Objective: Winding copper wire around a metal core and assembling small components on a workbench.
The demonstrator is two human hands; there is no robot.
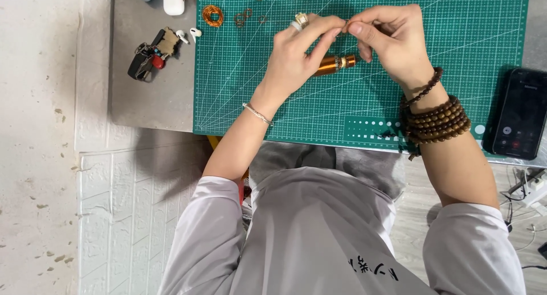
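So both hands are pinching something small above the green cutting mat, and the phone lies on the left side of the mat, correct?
Not quite. The phone lies at the right edge of the green cutting mat, not the left, as the head view shows. The rest holds: the left hand and right hand meet fingertip to fingertip above the mat, pinching something too small to identify.

Black phone [519,114], dark lit screen, far right of table, beside green mat [364,112]
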